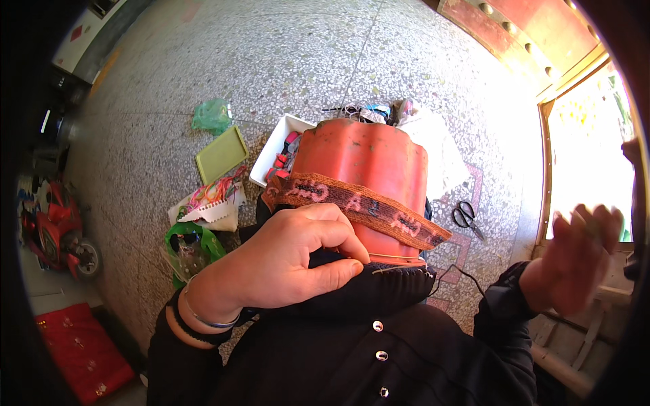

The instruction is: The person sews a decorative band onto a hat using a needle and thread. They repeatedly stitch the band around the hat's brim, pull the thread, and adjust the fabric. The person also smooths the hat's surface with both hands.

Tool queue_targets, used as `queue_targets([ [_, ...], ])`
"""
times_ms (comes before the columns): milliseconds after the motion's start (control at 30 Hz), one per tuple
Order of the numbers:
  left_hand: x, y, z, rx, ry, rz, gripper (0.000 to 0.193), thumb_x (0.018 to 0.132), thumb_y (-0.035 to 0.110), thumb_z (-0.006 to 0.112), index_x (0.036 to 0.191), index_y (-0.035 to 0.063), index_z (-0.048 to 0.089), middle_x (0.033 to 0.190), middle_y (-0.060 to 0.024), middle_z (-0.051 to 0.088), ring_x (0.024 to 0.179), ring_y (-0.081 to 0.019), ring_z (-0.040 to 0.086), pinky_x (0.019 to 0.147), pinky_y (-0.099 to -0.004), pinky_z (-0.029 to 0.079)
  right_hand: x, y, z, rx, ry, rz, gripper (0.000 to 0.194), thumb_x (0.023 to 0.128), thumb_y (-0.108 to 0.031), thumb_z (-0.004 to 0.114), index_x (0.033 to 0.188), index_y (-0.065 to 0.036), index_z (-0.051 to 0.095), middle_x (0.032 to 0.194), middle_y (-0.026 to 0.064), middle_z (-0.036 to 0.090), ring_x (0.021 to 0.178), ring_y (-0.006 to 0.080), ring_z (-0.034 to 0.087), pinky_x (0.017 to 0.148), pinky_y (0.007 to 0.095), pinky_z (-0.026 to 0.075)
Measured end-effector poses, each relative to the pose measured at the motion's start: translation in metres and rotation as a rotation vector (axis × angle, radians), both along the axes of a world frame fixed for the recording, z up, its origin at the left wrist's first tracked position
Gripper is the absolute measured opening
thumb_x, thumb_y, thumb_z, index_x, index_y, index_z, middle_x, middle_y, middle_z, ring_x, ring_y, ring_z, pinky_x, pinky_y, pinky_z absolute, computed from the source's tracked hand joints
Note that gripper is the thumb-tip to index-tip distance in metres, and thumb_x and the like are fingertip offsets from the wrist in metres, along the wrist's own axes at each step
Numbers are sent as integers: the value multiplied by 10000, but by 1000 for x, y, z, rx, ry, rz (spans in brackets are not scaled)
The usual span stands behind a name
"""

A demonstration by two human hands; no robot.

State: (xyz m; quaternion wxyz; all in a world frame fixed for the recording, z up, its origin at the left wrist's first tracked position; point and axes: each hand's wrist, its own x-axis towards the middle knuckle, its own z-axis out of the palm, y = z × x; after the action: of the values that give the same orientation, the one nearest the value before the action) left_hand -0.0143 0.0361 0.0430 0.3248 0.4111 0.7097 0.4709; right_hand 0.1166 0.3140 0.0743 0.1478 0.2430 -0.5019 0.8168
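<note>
A red ribbed curved piece [355, 152], worn at the surface, stands in front of my body, its material unclear. An orange-brown patterned knitted band [350, 200] runs across it. My left hand [304, 248] reaches over the band's lower edge, thumb and index fingertip pinched together. A thin yellowish strand [393, 256] leads away from that pinch over dark fabric [401, 276] with light stitches. Far to the right, my right hand [571, 259] is raised in the air near the doorway, blurred. Whether it holds a fine thread cannot be seen.
Black-handled scissors [469, 219] lie on the terrazzo floor to the right. A white box [277, 147], a green lid [222, 154], bundled colored threads [216, 195] and a green plastic bag [195, 246] sit at the left. Wooden bars [574, 345] stand at lower right.
</note>
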Motion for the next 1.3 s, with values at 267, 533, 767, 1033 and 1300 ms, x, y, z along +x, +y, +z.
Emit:
queue_targets([
  [267, -5, 1, 4, -56, 28, -14, 145, 752, 96, 702, 872, 21, 669, 860, -81, 593, 814, -208, 594, 744, -308, 475, -42, -34, -64, 833, -105, 49, 176, 787, 17, 671, 943, -55, 634, 850, 105, 553, 778, 279, 590, 720, 341, 483],
  [533, -5, 1, 5, -85, -20, 5, 135, 726, 69, 715, 851, 25, 688, 874, -58, 585, 828, -167, 572, 751, -280, 454, -54, -47, -73, 915, 46, 5, 305, 711, 91, 659, 971, -67, 666, 885, 89, 541, 783, 254, 572, 680, 337, 468],
  [767, -4, 2, 4, -71, -4, -1, 137, 718, 54, 714, 849, 25, 685, 871, -58, 585, 820, -165, 574, 744, -280, 454, -55, -47, -71, 954, 55, 28, 209, 755, -17, 644, 956, -72, 644, 867, 82, 525, 817, 284, 578, 712, 359, 482],
  [1033, -3, 2, 4, -69, 15, -14, 131, 728, 38, 705, 856, 26, 680, 872, -57, 581, 816, -169, 576, 742, -283, 455, -54, -52, -69, 961, 110, 32, 205, 743, -11, 643, 942, -57, 628, 832, 90, 506, 770, 285, 565, 693, 359, 475],
  [1300, -4, 1, 4, -76, 14, -25, 121, 747, 45, 697, 866, 32, 681, 872, -57, 581, 818, -171, 574, 744, -285, 453, -58, -54, -73, 835, -2, 119, 129, 803, -24, 647, 924, -60, 622, 802, 94, 504, 757, 287, 561, 672, 356, 474],
])
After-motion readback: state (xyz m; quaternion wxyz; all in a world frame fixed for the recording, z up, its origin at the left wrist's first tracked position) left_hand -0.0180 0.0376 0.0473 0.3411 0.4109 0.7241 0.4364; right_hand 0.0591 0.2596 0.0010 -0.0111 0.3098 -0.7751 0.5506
